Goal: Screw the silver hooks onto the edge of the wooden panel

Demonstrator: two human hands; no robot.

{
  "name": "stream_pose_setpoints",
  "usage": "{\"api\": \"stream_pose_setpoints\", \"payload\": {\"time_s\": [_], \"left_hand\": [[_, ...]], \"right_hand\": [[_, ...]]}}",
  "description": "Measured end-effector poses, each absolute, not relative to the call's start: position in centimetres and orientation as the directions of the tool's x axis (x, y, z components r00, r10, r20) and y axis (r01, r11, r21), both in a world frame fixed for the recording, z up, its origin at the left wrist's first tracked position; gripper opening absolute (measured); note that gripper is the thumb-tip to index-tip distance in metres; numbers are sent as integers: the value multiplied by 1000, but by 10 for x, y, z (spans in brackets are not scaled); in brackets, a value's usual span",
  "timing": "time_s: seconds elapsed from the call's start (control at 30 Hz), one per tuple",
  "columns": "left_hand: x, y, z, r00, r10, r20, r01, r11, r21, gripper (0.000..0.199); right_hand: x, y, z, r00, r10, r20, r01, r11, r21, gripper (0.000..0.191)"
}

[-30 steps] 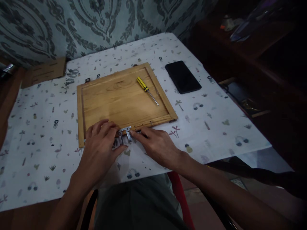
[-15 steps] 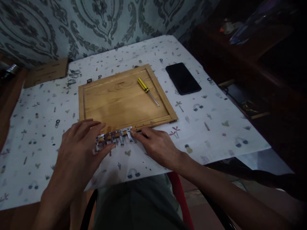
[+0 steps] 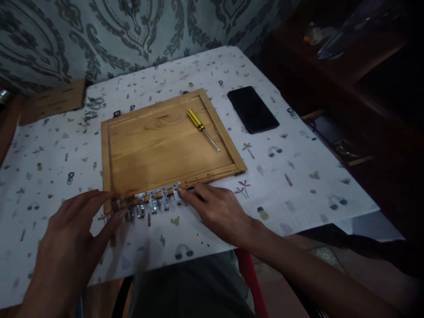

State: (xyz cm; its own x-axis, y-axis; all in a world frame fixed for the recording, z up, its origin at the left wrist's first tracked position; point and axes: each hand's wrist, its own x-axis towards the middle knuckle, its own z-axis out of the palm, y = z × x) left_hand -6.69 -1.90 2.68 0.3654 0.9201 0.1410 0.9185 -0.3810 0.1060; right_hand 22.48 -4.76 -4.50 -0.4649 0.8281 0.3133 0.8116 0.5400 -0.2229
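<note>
A metal hook rail (image 3: 153,195) with several silver hooks lies along the near edge of the framed wooden panel (image 3: 155,150), its hooks hanging toward me. My left hand (image 3: 74,232) has its fingers and thumb around the rail's left end, close to the panel's near left corner. At the rail's other end, my right hand (image 3: 220,212) is closed, the index fingertip against the last hook; its thumb is hidden. A screwdriver (image 3: 197,120) with a yellow and black handle rests on the panel. Small dark holes show in the frame beyond the rail's right end.
A black phone (image 3: 253,109) lies right of the panel on the patterned white tablecloth (image 3: 288,207). Flat cardboard (image 3: 54,102) sits at the far left, beside small metal pieces (image 3: 92,108). A patterned wall stands behind the table. Small dark bits lie near the front edge.
My left hand has slid left along the hook rail to its end, uncovering more hooks. My right hand stays at the right end. The view has shifted slightly.
</note>
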Motion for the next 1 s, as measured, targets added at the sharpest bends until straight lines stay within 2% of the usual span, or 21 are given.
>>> {"api": "stream_pose_setpoints", "payload": {"time_s": [0.37, 0.57, 0.63, 0.83, 1.0], "left_hand": [[-82, 5, 30, 253, 962, 98, 956, -265, 127, 31], [-104, 38, 27, 160, 975, 157, 978, -177, 108, 45], [-113, 51, 18, 111, 979, 171, 979, -137, 148, 43], [-143, 94, -17, 145, 940, 309, 967, -200, 156, 41], [-155, 127, -36, 145, 916, 375, 962, -219, 163, 32]], "right_hand": [[229, -46, -47, -454, 793, 407, 767, 580, -275, 36], [227, -45, -48, -446, 796, 409, 775, 572, -270, 43], [226, -46, -48, -440, 796, 416, 778, 569, -265, 46], [228, -41, -54, -438, 767, 470, 781, 583, -224, 59], [226, -36, -56, -444, 699, 560, 767, 620, -167, 53]]}}
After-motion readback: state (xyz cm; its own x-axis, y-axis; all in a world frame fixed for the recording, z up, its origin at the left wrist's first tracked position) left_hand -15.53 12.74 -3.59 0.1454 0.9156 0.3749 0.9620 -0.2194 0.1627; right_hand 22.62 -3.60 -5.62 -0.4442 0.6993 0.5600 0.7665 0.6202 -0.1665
